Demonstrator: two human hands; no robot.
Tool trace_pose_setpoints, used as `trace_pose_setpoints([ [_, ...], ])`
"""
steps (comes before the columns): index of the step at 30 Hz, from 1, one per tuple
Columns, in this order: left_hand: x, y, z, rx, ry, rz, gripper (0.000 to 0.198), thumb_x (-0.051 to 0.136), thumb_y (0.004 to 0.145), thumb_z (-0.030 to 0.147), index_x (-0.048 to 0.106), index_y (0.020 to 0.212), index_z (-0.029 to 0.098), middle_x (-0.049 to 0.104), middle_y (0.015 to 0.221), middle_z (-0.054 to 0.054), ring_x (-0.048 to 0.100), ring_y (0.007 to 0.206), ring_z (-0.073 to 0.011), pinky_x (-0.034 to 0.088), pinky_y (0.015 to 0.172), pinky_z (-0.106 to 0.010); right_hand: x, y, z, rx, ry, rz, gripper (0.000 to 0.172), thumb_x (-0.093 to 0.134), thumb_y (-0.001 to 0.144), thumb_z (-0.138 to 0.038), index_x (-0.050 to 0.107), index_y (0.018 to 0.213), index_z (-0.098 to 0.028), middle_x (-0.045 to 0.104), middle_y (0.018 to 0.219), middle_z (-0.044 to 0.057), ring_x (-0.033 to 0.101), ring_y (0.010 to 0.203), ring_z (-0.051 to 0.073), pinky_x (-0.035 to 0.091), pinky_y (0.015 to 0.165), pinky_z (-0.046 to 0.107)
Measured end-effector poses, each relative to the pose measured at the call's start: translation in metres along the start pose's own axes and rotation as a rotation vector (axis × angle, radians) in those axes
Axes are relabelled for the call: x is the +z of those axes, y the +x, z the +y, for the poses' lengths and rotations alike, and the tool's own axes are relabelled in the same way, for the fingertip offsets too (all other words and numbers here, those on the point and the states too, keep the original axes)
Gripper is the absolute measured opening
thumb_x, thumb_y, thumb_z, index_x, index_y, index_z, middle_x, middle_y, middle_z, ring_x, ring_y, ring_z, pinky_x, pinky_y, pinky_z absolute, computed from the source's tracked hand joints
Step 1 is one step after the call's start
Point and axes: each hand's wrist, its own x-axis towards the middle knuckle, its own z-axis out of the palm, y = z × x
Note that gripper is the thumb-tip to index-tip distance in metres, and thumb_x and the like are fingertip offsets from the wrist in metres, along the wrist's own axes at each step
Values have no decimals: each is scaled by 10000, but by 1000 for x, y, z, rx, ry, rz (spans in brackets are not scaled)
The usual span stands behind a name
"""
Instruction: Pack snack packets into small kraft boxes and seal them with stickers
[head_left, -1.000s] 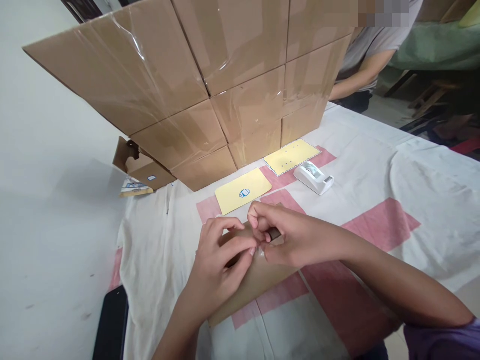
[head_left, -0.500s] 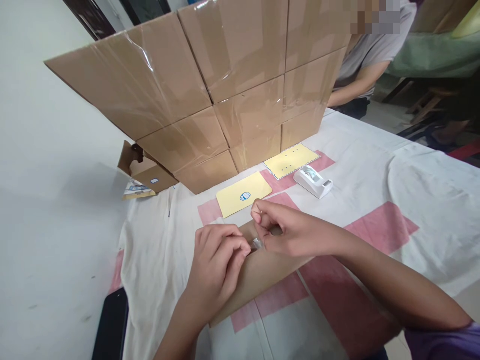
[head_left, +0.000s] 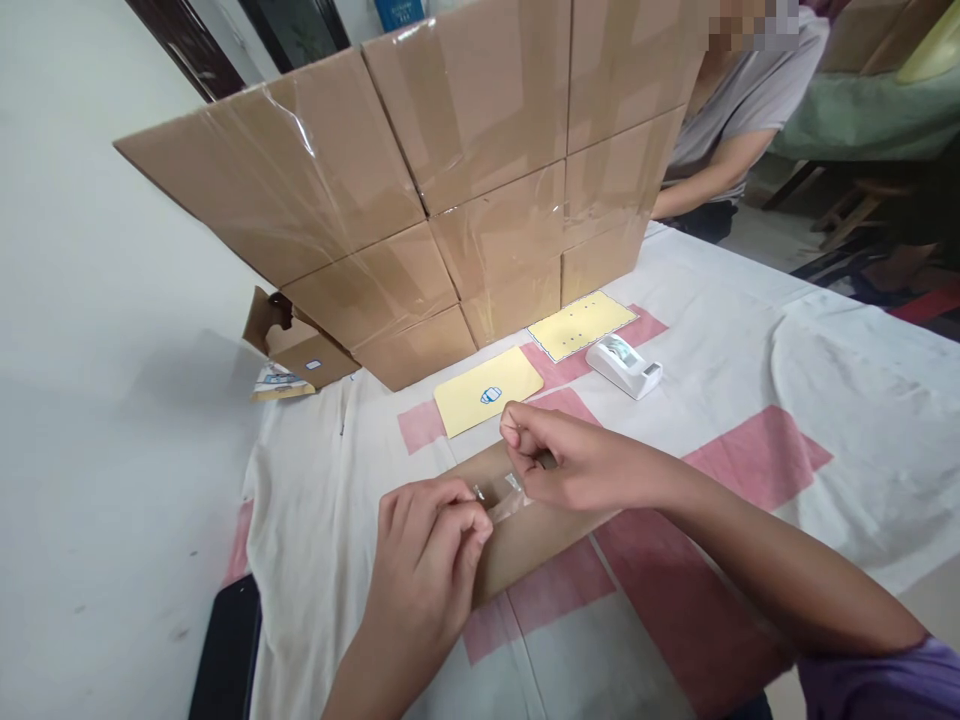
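Beneath my hands lies a piece of brown cardboard (head_left: 544,540), long and narrow, with a dark gap or opening near its middle. A short strip of clear tape (head_left: 510,506) shows on it, running up to the fingertips of my left hand (head_left: 431,550). That hand is closed, thumb and index finger pinched at the tape's near end. My right hand (head_left: 577,455) is curled shut just above the cardboard's far edge, thumb against fingers; what it holds, if anything, is too small to make out. Small shiny bits of tape stick up between the hands.
A white tape dispenser (head_left: 624,367) and two yellow cards (head_left: 489,392) lie beyond the cardboard. A tall cardboard panel (head_left: 495,225) stands behind them. An open small box (head_left: 311,350) sits left of it, a black phone (head_left: 226,650) near left. Another person (head_left: 739,150) sits behind the panel.
My left hand has moved a little toward me and left, uncovering more of the clear tape and the cardboard's gap. My right hand has hardly moved. The view has shifted slightly.
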Motion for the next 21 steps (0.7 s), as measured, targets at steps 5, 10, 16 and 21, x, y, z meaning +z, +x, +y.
trace_pose_setpoints([
  [5,6,-8,11,-139,-111,-61,185,468,939,72,506,959,252,649,1216,-56,577,1165,-201,403,940,-383,0,-1,-1,33,-26,22,262,512,785,-86,337,898,-246,440,683,-91,379,613,109,327,607,253],
  [10,14,-19,18,-394,-343,-57,117,383,1016,199,460,963,271,664,1350,-62,570,1308,-215,463,1000,-429,3,-4,2,-93,-278,177,292,507,799,-72,369,995,-240,508,848,-22,476,716,144,403,629,267],
  [16,16,-18,20,-493,-367,-136,155,344,1034,267,456,927,270,675,1331,-79,534,1353,-210,460,1018,-422,13,-10,17,-197,-891,217,430,435,929,-104,460,1354,-166,557,1331,172,447,1265,347,404,1016,554],
  [21,13,-22,31,-432,-232,20,138,410,1008,229,526,939,254,582,1372,-75,473,1370,-222,400,1056,-413,18,-11,22,-73,-1033,138,477,347,1010,-173,442,1476,-144,564,1376,167,467,1251,370,409,1018,569],
])
